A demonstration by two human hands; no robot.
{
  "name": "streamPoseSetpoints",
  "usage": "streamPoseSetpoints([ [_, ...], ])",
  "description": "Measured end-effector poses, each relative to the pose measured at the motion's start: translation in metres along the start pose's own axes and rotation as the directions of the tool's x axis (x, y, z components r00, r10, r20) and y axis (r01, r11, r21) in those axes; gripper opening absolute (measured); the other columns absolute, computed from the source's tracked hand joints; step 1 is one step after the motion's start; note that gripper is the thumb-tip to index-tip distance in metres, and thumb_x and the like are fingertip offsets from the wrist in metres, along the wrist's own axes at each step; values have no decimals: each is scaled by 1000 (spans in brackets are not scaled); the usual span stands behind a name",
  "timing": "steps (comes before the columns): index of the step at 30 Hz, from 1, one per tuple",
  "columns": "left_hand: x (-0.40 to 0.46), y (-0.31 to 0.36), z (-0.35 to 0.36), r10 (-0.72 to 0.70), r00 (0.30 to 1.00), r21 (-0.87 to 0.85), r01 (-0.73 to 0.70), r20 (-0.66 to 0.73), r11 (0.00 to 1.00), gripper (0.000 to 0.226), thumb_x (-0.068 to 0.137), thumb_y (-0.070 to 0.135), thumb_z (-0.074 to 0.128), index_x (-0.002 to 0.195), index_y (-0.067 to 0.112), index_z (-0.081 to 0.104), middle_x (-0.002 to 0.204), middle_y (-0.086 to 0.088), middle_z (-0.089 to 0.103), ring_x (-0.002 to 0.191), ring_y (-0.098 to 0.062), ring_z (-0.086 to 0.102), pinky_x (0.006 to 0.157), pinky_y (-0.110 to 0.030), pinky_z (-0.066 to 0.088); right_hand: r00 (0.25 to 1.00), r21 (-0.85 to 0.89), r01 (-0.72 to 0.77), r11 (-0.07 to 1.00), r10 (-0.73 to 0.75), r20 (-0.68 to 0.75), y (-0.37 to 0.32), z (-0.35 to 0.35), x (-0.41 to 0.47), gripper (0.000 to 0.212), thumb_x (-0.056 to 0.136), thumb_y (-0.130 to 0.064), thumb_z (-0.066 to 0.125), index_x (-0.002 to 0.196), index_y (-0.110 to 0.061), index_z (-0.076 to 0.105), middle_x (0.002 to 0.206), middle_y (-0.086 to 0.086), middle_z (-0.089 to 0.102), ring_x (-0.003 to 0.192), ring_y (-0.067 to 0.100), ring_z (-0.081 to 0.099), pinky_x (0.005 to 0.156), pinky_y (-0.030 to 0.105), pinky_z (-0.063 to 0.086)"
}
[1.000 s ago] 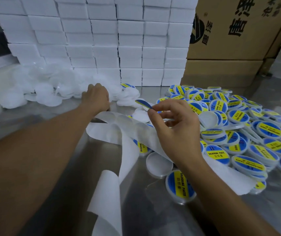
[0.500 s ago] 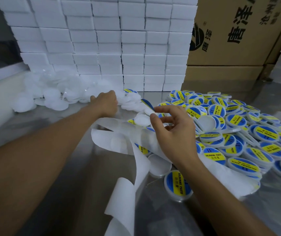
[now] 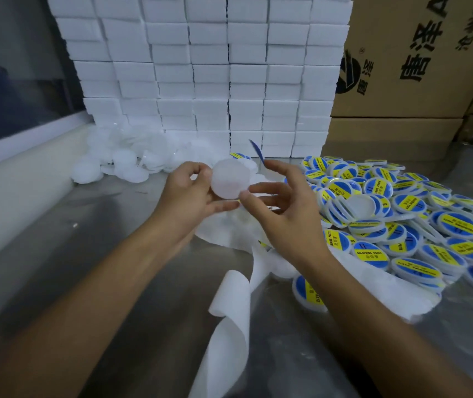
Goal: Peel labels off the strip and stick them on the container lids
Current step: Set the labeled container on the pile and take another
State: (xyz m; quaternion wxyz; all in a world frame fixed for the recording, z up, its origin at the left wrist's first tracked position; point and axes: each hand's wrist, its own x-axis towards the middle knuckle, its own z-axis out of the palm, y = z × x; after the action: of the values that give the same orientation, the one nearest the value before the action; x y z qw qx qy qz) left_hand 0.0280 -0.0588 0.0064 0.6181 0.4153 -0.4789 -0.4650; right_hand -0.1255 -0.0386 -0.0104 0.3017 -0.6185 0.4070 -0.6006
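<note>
Got a blank lid (image 3: 231, 179) pinched in my left hand (image 3: 189, 193), thumb on the near edge and fingers on the far rim, held up over the table (image 3: 143, 282) with its flat face tilted toward me. My right hand (image 3: 284, 205) has a peeled label (image 3: 257, 152) stuck to the tip of my index finger, other fingers loosely spread, thumb touching the lid's edge. The label stands nearly upright, edge-on to me, long axis running up and away. It's round-ish so aim matters more than rotation, though I'd guess the print should sit straight. Risks: it could fold and stick to itself, or land off-centre because the lid is only lightly held. The spent strip (image 3: 229, 311) curls below, finished lids (image 3: 401, 225) piled on my right
</note>
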Motion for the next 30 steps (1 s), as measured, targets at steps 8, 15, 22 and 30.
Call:
streamPoseSetpoints([
  [8, -30, -8, -12, -134, 991, -248, 132, 12, 960, 9, 93, -1, 56, 101, -1, 60, 93, -18, 75, 86, -29, 74, 67, -31, 59, 999, 77, 13, 997, -16, 41, 1, 11, -5, 40, 80, -5, 77, 113, -17, 58, 74, 6, 72, 67, 18, 70, 66, 26, 56],
  [15, -32, -14, -20, -171, 985, -318, 171, 28, 932, 21, 83, -3, 64, 104, -6, 61, 90, -20, 74, 86, -29, 74, 67, -28, 59, 998, -3, 43, 999, -43, 36, 6, 14, -7, 33, 82, -11, 76, 110, -20, 61, 79, 1, 71, 70, 13, 69, 65, 23, 55],
  [22, -26, -17, -26, -158, 986, -399, 123, -55, 909, 33, 63, 7, 73, 95, 1, 70, 92, -12, 76, 85, -22, 74, 68, -26, 58, 974, -147, 66, 987, -96, -207, 7, 4, 2, 9, 89, -9, 66, 89, -17, 70, 87, -4, 68, 75, 0, 64, 67, 15, 50],
  [30, -28, -17, -24, -160, 985, -357, 128, -61, 925, 39, 62, 10, 74, 100, -1, 69, 91, -13, 76, 83, -21, 74, 69, -25, 59, 984, 175, -164, 971, 173, -37, -3, 1, 3, 7, 84, -9, 72, 82, -14, 75, 65, -4, 71, 58, 4, 61, 57, 16, 50],
])
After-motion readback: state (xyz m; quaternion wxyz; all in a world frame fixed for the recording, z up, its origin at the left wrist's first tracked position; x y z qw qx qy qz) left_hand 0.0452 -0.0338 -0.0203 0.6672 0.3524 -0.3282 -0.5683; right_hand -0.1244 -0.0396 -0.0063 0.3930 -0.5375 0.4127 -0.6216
